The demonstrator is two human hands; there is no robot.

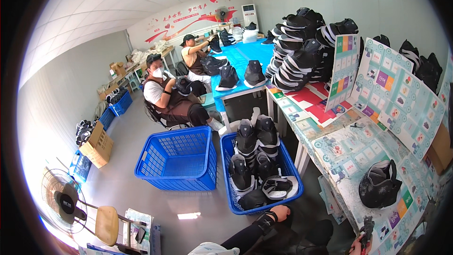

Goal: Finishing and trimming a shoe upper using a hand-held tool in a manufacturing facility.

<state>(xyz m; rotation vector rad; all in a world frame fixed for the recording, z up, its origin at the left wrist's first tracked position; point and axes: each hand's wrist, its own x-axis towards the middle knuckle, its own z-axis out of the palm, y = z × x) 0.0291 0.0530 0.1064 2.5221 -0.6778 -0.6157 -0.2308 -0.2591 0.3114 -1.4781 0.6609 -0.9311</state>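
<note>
My left hand (281,212), with a black sleeve and wristband, is closed just below the near rim of a blue basket (234,203). Dark material lies against its fingers, too dim to name. Black-and-white shoe uppers (246,137) stand in that basket, one on its side near my hand. At the lower right, my right hand (357,247) is partly cut off by the picture's edge. It is closed on a dark hand tool with red parts (365,233), held at the workbench edge. Beyond the tool, a black shoe upper (380,184) sits on the bench.
An unfilled blue basket (177,158) stands left of the filled one. Card sheets (401,97) lean over the workbench (347,158), near piled shoe uppers (297,52). Two people (165,97) sit by a blue table (240,56). A fan (66,200) and chair (107,225) stand lower left.
</note>
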